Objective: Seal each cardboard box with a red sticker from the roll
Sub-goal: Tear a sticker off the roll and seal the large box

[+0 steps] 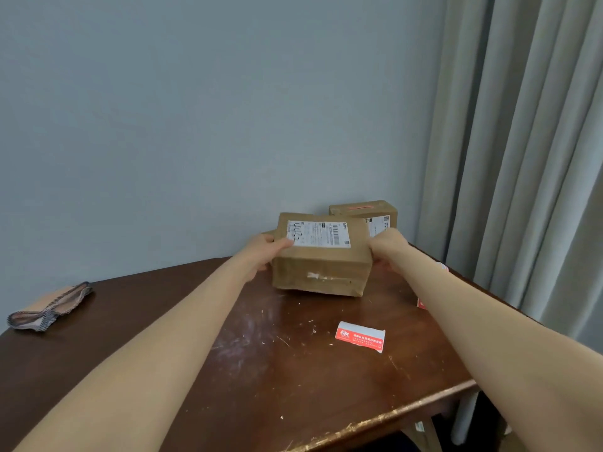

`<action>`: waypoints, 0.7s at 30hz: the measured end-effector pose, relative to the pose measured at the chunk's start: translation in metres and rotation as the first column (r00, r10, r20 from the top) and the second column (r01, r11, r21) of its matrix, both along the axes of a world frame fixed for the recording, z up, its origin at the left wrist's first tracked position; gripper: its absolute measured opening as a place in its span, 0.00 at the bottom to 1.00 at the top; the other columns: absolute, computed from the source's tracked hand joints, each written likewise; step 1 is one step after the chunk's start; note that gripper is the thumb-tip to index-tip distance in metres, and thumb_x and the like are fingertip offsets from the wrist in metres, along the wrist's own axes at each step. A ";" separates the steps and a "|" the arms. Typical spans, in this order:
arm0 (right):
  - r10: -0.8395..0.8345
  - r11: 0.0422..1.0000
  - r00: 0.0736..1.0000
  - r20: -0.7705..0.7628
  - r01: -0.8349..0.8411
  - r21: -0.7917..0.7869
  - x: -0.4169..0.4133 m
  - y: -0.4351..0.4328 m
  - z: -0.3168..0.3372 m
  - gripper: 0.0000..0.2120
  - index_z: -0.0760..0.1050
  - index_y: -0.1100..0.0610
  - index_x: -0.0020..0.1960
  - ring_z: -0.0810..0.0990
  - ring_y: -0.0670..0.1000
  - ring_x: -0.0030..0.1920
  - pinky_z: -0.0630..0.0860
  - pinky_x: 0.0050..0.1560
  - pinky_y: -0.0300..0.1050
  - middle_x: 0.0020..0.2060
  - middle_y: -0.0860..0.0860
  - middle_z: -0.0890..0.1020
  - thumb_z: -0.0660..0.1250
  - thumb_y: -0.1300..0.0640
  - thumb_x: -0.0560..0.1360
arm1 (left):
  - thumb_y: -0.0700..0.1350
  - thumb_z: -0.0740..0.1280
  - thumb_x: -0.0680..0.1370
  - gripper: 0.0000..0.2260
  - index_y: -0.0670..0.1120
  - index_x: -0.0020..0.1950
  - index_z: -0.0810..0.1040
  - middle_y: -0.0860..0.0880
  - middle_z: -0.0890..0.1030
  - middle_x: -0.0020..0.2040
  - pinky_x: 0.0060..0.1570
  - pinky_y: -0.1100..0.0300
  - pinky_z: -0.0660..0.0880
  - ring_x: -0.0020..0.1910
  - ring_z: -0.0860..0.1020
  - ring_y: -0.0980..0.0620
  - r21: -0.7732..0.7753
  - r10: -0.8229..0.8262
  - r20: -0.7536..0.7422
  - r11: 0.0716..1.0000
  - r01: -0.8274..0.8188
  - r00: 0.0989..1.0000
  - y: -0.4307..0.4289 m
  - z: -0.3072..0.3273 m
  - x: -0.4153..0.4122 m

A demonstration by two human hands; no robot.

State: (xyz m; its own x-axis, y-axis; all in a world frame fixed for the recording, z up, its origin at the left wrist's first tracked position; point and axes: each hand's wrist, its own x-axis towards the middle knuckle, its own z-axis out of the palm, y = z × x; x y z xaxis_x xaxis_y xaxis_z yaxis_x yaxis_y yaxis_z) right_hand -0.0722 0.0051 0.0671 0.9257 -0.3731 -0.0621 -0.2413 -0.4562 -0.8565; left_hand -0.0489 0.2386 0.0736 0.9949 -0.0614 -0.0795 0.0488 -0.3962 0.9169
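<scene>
The front cardboard box (321, 270) carries a white shipping label (318, 234) on its top face, with barcodes and a large handwritten number, too blurred to read. The left hand (261, 252) grips its left end, thumb on the label's corner, and the right hand (386, 249) clasps the right end with curled fingers. The box's long axis runs left to right, its top tilted toward the camera.

A second cardboard box (378, 212) stands just behind it, with a red strip (359, 207) on its top. It stands near the wall (195, 125) and the curtain (522, 158).

A loose red sticker (359, 337) with small white print, unreadable, lies on the scratched table (261, 370) toward the near edge. A fabric pouch (49, 308) lies well apart at the table's left edge.
</scene>
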 end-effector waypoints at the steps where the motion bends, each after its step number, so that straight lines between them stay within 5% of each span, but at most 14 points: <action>1: -0.025 0.999 0.999 0.044 0.022 0.046 0.002 -0.001 0.002 0.10 0.75 0.62 0.52 0.77 0.57 0.39 0.70 0.32 0.43 0.43 0.58 0.80 0.61 0.56 0.78 | 0.51 0.69 0.76 0.15 0.48 0.60 0.75 0.51 0.78 0.57 0.61 0.55 0.69 0.56 0.74 0.51 -0.026 0.009 0.016 1.000 -0.008 1.000 -0.001 0.005 0.001; 5: -0.090 0.978 0.981 0.174 0.054 0.202 0.006 -0.003 0.013 0.13 0.78 0.62 0.43 0.73 0.55 0.42 0.69 0.41 0.43 0.43 0.56 0.78 0.65 0.52 0.77 | 0.53 0.72 0.72 0.21 0.44 0.61 0.77 0.47 0.79 0.57 0.60 0.52 0.73 0.56 0.77 0.47 -0.080 0.030 0.038 0.996 -0.027 0.999 -0.004 0.017 0.004; 7: -0.087 0.971 0.975 0.206 0.036 0.238 0.005 -0.005 0.015 0.18 0.80 0.67 0.54 0.73 0.53 0.42 0.70 0.43 0.44 0.45 0.57 0.81 0.69 0.52 0.74 | 0.50 0.71 0.73 0.16 0.44 0.57 0.79 0.48 0.81 0.51 0.47 0.58 0.76 0.48 0.79 0.50 -0.098 0.031 0.044 0.995 -0.026 0.999 -0.007 0.019 0.005; 11: -0.075 0.986 0.977 0.197 0.043 0.162 0.003 -0.012 0.013 0.15 0.82 0.64 0.48 0.75 0.52 0.40 0.74 0.43 0.48 0.38 0.54 0.78 0.73 0.53 0.69 | 0.45 0.69 0.75 0.13 0.42 0.57 0.80 0.47 0.82 0.46 0.40 0.59 0.75 0.44 0.80 0.49 -0.128 0.024 0.063 0.992 -0.016 0.998 -0.016 0.013 0.004; 15: -0.079 0.995 0.979 0.189 0.065 0.076 0.004 -0.015 0.007 0.13 0.80 0.62 0.43 0.75 0.53 0.38 0.77 0.46 0.52 0.38 0.54 0.79 0.70 0.51 0.71 | 0.41 0.68 0.75 0.14 0.42 0.60 0.79 0.44 0.81 0.56 0.36 0.61 0.72 0.45 0.78 0.50 -0.123 0.036 0.072 0.992 -0.027 0.997 -0.026 0.005 0.006; 18: -0.083 0.997 0.982 0.171 0.080 0.022 0.004 -0.014 0.005 0.11 0.79 0.60 0.43 0.78 0.56 0.43 0.77 0.49 0.52 0.41 0.55 0.80 0.68 0.51 0.73 | 0.43 0.69 0.75 0.25 0.43 0.72 0.68 0.45 0.74 0.67 0.51 0.60 0.74 0.58 0.76 0.49 -0.092 0.053 0.107 0.995 -0.043 0.993 -0.033 0.001 0.008; 21: -0.093 0.994 0.983 0.155 0.100 -0.037 0.008 -0.011 0.004 0.16 0.76 0.61 0.60 0.78 0.58 0.53 0.75 0.52 0.49 0.52 0.57 0.80 0.65 0.56 0.75 | 0.44 0.69 0.76 0.30 0.44 0.75 0.62 0.46 0.68 0.72 0.58 0.60 0.68 0.67 0.70 0.48 -0.032 0.019 0.146 0.999 -0.014 0.989 -0.037 -0.003 0.011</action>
State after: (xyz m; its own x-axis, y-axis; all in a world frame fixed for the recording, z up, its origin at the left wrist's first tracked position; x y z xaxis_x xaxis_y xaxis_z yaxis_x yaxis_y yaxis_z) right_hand -0.0642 -0.0061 0.0710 0.8825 -0.4604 0.0963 -0.1537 -0.4757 -0.8661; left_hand -0.0382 0.2017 0.0707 0.9966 -0.0450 0.0689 -0.0806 -0.3678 0.9264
